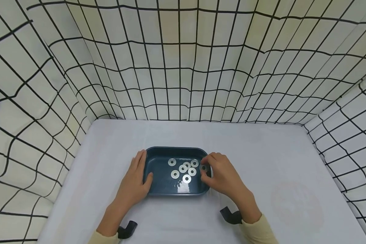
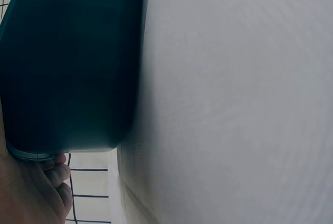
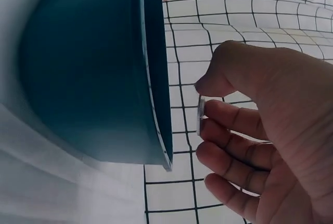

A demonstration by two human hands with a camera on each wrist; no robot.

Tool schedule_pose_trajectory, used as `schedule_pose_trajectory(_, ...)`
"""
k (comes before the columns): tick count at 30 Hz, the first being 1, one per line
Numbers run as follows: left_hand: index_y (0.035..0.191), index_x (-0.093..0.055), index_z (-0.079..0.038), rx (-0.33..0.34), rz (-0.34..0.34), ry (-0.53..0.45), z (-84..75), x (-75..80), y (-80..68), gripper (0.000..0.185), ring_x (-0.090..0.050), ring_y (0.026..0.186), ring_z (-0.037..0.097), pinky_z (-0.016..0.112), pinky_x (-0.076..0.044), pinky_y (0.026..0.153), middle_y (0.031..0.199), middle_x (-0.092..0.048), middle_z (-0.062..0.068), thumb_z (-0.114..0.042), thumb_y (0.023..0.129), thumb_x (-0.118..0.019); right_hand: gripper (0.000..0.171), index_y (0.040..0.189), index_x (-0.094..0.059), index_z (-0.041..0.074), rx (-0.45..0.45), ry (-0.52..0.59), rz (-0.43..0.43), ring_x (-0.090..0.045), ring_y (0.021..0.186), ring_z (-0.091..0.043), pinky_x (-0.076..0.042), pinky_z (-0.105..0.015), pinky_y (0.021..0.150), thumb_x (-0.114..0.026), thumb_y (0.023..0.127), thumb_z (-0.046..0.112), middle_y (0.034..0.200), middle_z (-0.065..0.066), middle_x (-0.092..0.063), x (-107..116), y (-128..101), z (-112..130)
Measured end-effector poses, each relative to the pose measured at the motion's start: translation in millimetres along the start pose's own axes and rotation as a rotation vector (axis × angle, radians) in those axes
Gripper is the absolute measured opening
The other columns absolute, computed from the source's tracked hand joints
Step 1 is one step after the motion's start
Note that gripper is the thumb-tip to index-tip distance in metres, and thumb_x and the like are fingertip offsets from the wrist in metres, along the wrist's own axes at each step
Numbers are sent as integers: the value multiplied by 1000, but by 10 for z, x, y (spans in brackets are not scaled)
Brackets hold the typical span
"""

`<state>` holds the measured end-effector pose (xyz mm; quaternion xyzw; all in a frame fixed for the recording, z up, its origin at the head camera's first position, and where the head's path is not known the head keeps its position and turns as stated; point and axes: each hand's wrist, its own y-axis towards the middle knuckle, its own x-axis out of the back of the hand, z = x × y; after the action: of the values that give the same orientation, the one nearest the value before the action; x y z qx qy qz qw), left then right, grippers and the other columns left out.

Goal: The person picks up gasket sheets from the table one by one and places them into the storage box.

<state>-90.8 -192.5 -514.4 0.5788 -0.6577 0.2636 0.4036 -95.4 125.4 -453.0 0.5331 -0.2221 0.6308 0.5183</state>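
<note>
Nearest the camera, two cream sleeves led out over the white counter (image 1: 262,152), each wrist wearing a dark strap. The left hand (image 1: 134,183) lay against the left end of a dark teal tray (image 1: 158,188), its fingers relaxed along the outer wall and its thumb hooked over the rim, so it steadied the tray without closing round it. The right hand (image 1: 222,176) sat at the tray's right end, thumb and forefinger clamped on a flat metal washer (image 1: 204,167); the right wrist view showed that washer (image 3: 200,114) pinched edge-on, just beside the rim and above the tray's inside. Between the two hands, seven more washers (image 1: 183,168) lay flat on the tray floor, clustered toward the right half, some touching. Beyond the tray, a cream cloth (image 1: 183,67) with a black grid walled in the counter on three sides.
</note>
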Motion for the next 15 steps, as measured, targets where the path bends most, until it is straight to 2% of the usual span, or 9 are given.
schedule_pose_trajectory(5,168,-20,1,-5,-10,0,-16,-10,-2,81,-25,164,40,39,-9,138,175,-23,22,-21,101,-59,23,104,-78,12,-17,-29,66,-68,96,-17,-61,-37,93,-84,83,16,101,0,-76,-23,-13,72)
schedule_pose_trajectory(8,168,-20,1,-17,-25,9,-13,-17,-13,81,-26,163,41,29,-3,137,175,-25,22,-20,100,-60,23,103,-78,12,-14,-43,89,-68,95,-15,-61,-39,96,-85,82,16,101,2,-75,-33,-35,104)
schedule_pose_trajectory(12,167,-21,1,-30,-39,21,2,-15,-15,81,-28,163,41,21,4,134,174,-25,22,-20,100,-61,23,102,-78,13,12,-72,88,-67,93,-14,-58,-42,103,-86,81,18,98,4,-74,-26,-51,163)
schedule_pose_trajectory(15,168,-21,1,-28,-38,17,6,-12,-10,81,-27,163,41,20,4,133,175,-25,22,-20,100,-61,24,103,-78,15,33,-88,91,-69,96,-15,-55,-43,107,-87,81,19,98,5,-73,-11,-56,204)
